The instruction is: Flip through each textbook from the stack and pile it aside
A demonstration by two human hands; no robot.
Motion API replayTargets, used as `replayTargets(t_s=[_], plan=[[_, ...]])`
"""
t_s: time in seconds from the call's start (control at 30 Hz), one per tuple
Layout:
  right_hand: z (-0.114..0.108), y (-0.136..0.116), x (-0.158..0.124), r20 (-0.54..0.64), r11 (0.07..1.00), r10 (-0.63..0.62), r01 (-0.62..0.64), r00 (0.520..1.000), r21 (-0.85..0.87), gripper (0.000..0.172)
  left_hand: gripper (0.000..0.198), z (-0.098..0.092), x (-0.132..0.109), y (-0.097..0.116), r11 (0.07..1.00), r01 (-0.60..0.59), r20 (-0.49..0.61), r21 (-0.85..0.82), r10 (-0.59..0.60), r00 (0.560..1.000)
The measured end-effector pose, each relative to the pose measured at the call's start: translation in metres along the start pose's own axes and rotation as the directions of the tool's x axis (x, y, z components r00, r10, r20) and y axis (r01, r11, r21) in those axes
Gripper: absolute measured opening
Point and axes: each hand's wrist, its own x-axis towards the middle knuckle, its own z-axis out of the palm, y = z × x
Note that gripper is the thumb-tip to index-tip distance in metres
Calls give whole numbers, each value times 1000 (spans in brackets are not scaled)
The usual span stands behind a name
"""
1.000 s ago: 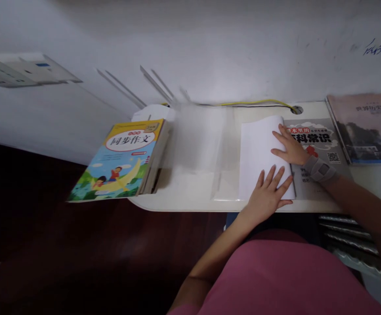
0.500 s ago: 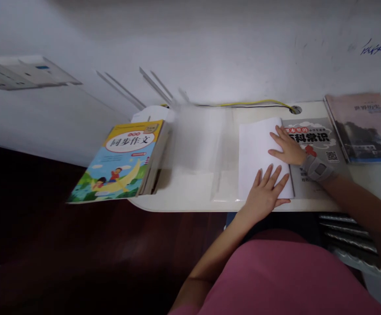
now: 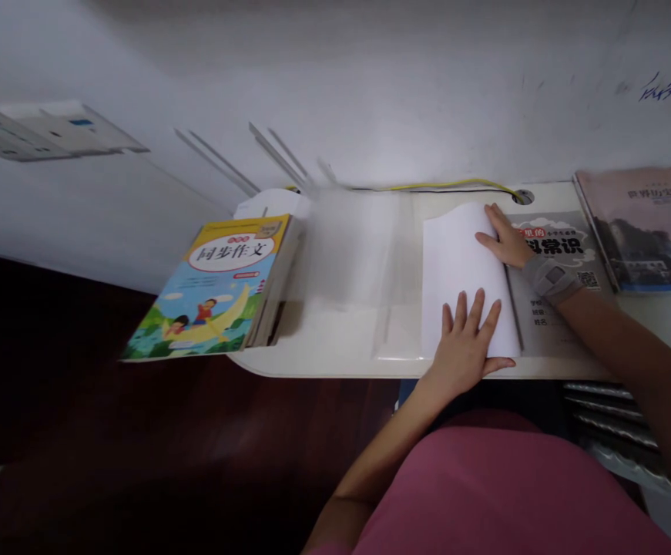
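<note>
White paper (image 3: 456,262), curved along its top, lies over the left part of a grey book (image 3: 555,254) on the white table (image 3: 335,339). My left hand (image 3: 465,347) rests on the paper's lower part with its fingers spread and the thumb towards the lower right corner. At the upper right edge of the paper is my right hand (image 3: 507,240), a grey band on its wrist, thumb and forefinger apart on the sheet and the other fingers mostly hidden. Beside the paper, to the left, lies a clear plastic sheet (image 3: 396,308).
A stack of books with a yellow and blue cover (image 3: 219,277) juts over the table's left end. At the right lies a pinkish book (image 3: 647,231). A yellow cable (image 3: 444,184) runs along the wall to a hole in the table.
My right hand has shifted to the paper's right edge, its fingers less spread. The right side of the paper now bulges up slightly. My left hand stays on the paper, fingers still spread.
</note>
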Motion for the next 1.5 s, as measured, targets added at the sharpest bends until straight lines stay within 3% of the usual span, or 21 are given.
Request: replayTargets(t_s=[0.53, 0.73, 0.87, 1.0, 1.1, 1.33, 1.5], plan=[[2, 2, 0, 14, 994, 69, -68, 998, -81, 81, 73, 1, -1, 0, 993, -100, -79, 61, 105, 991], [-2, 4, -2, 45, 999, 13, -11, 999, -46, 82, 60, 3, 0, 3, 979, -189, -59, 74, 194, 979], [-1, 2, -1, 48, 996, 41, -38, 998, -79, 84, 59, 1, 2, 0, 969, -233, -62, 80, 238, 969], [1, 1, 0, 22, 994, 59, -57, 998, -93, 83, 65, -1, -2, -4, 972, -214, -30, 100, 218, 976], [1, 2, -1, 13, 998, 41, -40, 999, -57, 80, 59, -2, -8, -1, 976, -179, -15, 122, 182, 983], [-7, -1, -4, 44, 1000, 3, -3, 999, 0, 83, 50, -8, -8, 7, 976, -155, -79, 156, 169, 983], [-6, 0, -4, 73, 997, -43, 48, 996, -68, 88, 47, -13, -9, 3, 976, -143, -93, 167, 160, 983]])
